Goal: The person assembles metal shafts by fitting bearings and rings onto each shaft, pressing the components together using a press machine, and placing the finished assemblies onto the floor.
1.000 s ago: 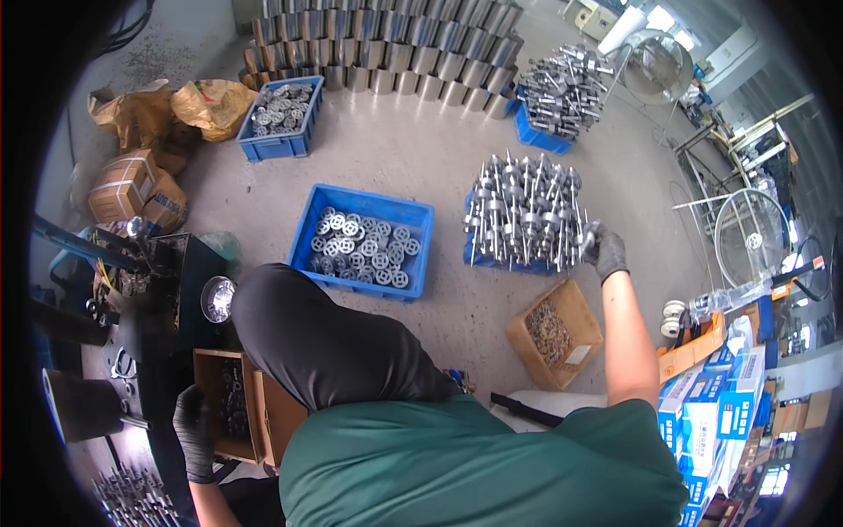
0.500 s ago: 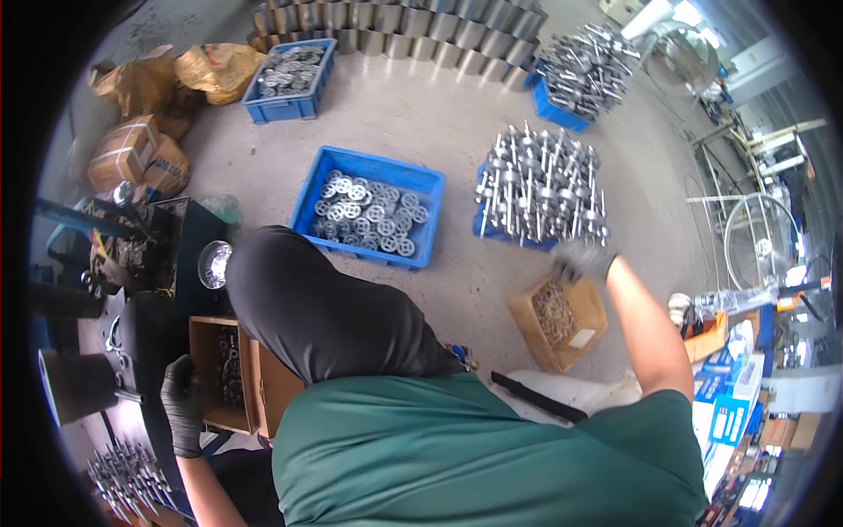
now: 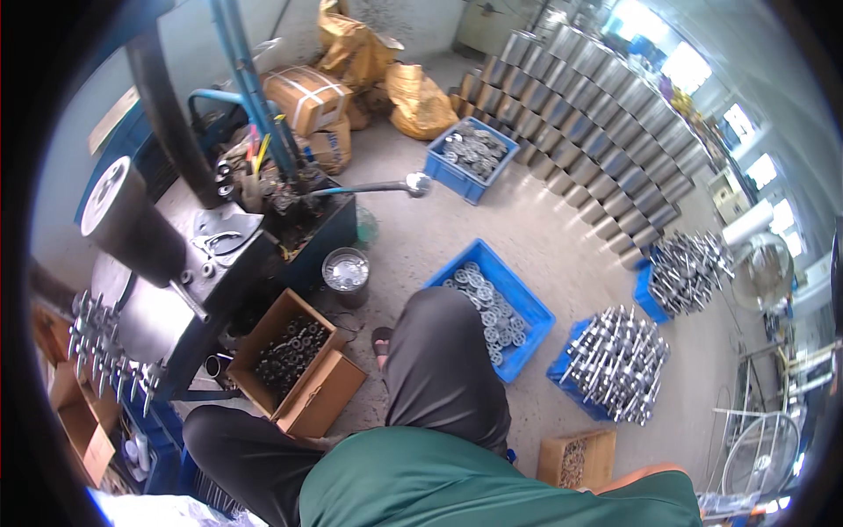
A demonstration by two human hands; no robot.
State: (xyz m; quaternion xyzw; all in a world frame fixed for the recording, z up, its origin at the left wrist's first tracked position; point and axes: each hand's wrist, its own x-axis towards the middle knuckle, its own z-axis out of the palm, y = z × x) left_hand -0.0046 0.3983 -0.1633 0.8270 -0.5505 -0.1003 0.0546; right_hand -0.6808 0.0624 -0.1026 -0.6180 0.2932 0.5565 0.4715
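Neither of my hands shows in the head view. A bare strip of my right arm [image 3: 645,476] appears at the lower right, beside a small cardboard box [image 3: 600,457] of little brownish parts; the hand itself is hidden. Left of my knee stands an open cardboard box [image 3: 261,353] with dark metal rings [image 3: 294,356] inside. Past my other knee, a blue crate [image 3: 533,309] holds silver spoked wheels [image 3: 500,318]. To its right, shafts with metal discs [image 3: 617,362] are piled high on another blue crate [image 3: 566,379].
At left, a metal workbench [image 3: 158,321] carries a dark cylinder [image 3: 132,220] and several upright shafts [image 3: 110,347]. A lever with a ball end [image 3: 417,184] sticks out over the floor near a metal bucket [image 3: 347,274]. Stacked metal cylinders [image 3: 597,140] line the far side.
My view has swung left toward the workbench. Both gloved hands, the right over the small box and the left near the bench, have gone out of view.
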